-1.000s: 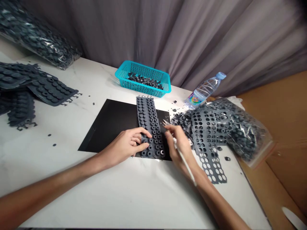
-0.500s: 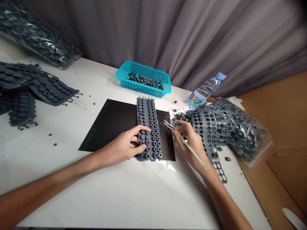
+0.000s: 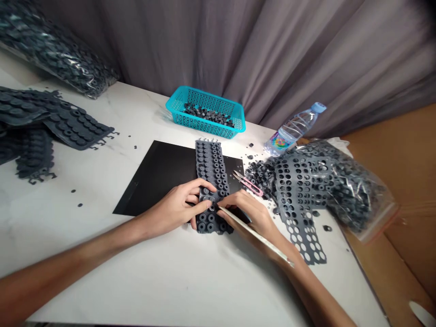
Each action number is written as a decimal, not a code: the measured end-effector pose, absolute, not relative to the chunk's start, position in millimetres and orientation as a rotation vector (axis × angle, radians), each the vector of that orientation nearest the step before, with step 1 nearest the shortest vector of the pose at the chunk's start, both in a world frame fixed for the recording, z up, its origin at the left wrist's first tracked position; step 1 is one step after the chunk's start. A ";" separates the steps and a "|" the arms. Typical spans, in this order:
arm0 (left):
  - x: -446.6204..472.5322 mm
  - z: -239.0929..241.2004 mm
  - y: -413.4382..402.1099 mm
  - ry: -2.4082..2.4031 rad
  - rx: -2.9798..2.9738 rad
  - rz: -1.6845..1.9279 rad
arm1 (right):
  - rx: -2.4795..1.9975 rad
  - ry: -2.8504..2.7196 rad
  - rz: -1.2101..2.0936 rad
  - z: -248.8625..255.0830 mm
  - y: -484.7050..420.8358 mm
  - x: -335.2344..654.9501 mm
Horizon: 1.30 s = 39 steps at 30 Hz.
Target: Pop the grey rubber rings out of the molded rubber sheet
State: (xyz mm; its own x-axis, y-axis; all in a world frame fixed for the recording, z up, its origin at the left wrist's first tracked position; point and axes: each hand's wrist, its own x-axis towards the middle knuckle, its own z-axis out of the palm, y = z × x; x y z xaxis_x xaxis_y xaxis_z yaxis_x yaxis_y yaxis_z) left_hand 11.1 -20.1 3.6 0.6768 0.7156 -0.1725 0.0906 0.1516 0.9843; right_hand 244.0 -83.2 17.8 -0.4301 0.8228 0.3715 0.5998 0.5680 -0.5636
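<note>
A dark grey moulded rubber sheet [image 3: 209, 161] with rows of round ring-shaped parts lies on a black mat [image 3: 163, 175]. My left hand [image 3: 179, 202] grips its left edge near the front end, thumb on top and some fingers underneath. Between the thumb and fingers of my right hand [image 3: 243, 209] is a thin white pen-like stick [image 3: 259, 236]. Its tip meets the sheet beside my left thumb; the exact contact is hidden. Pink-handled thread snips [image 3: 250, 185] lie just beyond my right hand, blades pointing at the sheet.
Behind stands a blue basket [image 3: 204, 127] holding small dark parts. On the right are a water bottle [image 3: 294, 129], loose parts [image 3: 259, 175], a punched-out sheet [image 3: 299, 213] and a bag of parts [image 3: 354, 195]. More rubber sheets [image 3: 75, 127] and a large bag [image 3: 57, 54] occupy the left.
My right hand has moved from over the snips, left and toward me, bringing the stick's tip to the sheet. The snips now lie uncovered. The sheet's front part looks slightly bent.
</note>
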 end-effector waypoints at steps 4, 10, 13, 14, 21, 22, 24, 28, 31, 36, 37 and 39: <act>11.6 0.7 -19.4 0.763 1.371 0.526 | -1.119 -2.208 0.451 17.6 -83.0 241.7; 11.2 -0.2 -17.9 0.767 1.370 0.506 | -1.134 -2.190 0.446 17.6 -83.6 240.4; 10.9 1.3 -18.4 0.764 1.365 0.494 | -1.141 -2.196 0.459 20.0 -84.4 240.5; 10.8 1.6 -18.7 0.762 1.365 0.492 | -1.150 -2.197 0.461 20.9 -84.6 240.5; 9.4 -3.5 -18.6 0.761 1.370 0.491 | -1.210 -2.210 0.439 22.5 -84.7 239.6; 9.2 -4.2 -18.3 0.760 1.372 0.489 | -1.219 -2.210 0.434 21.6 -84.6 239.5; 9.2 -4.7 -17.9 0.761 1.371 0.490 | -1.226 -2.211 0.415 19.0 -84.2 239.3; 9.9 -2.6 -17.9 0.759 1.357 0.492 | -1.204 -2.233 0.324 13.2 -82.3 238.8; 9.7 -1.8 -18.6 0.755 1.365 0.491 | -1.191 -2.296 0.197 12.5 -80.7 238.2; 8.7 -3.4 -19.2 0.761 1.376 0.486 | -1.186 -2.416 -0.033 12.7 -81.1 235.5; 8.7 -3.3 -19.0 0.763 1.378 0.485 | -1.200 -2.418 -0.065 11.3 -81.5 234.7; 9.0 -2.4 -18.5 0.767 1.382 0.482 | -1.238 -2.409 -0.113 6.7 -82.4 232.7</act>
